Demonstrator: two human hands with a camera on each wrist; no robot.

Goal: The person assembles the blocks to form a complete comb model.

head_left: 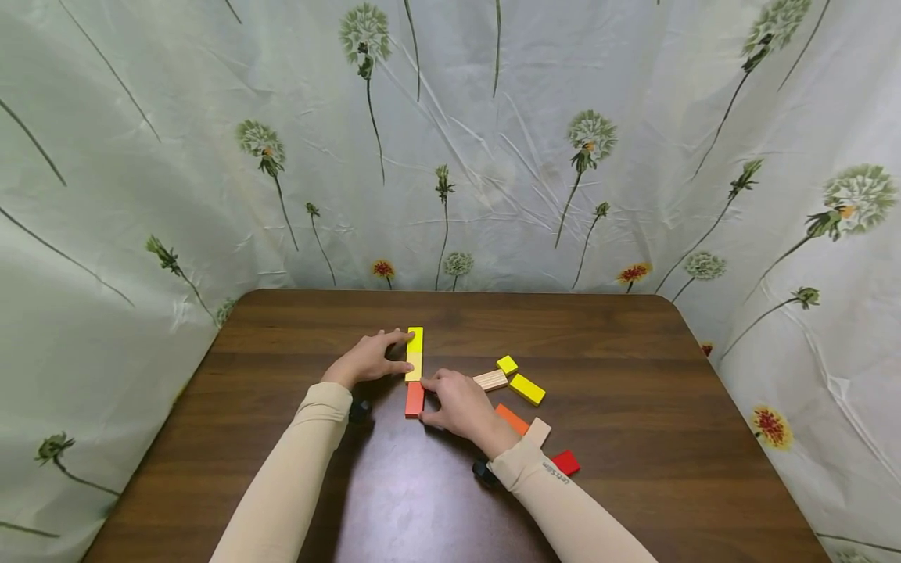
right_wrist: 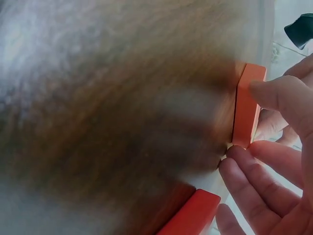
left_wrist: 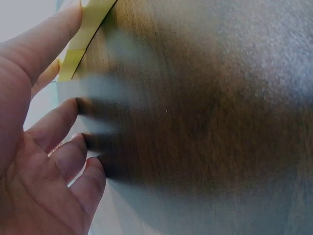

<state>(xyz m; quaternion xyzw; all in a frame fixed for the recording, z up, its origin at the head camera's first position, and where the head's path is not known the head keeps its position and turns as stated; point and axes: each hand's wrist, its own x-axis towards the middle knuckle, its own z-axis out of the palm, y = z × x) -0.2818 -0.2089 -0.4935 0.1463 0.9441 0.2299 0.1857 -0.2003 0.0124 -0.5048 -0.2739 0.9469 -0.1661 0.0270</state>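
A straight row of wooden blocks lies on the table: a yellow block [head_left: 415,339] at the far end, a pale wood block [head_left: 415,367] in the middle and an orange-red block [head_left: 414,399] nearest me. At the row's left side is my left hand [head_left: 367,359], its index fingertip by the yellow block and its thumb touching the pale one; the other fingers are loosely bent in the left wrist view. My right hand [head_left: 459,403] holds the orange-red block from the right, with thumb and index finger near its two ends. The right wrist view shows the thumb against this orange-red block [right_wrist: 247,107].
Right of the row lie loose blocks: a small yellow cube [head_left: 507,364], a yellow block [head_left: 528,389], pale wood sticks [head_left: 490,380], an orange block [head_left: 511,419], a pale block [head_left: 538,432] and a red block [head_left: 566,463]. A flowered curtain [head_left: 493,156] hangs behind the table.
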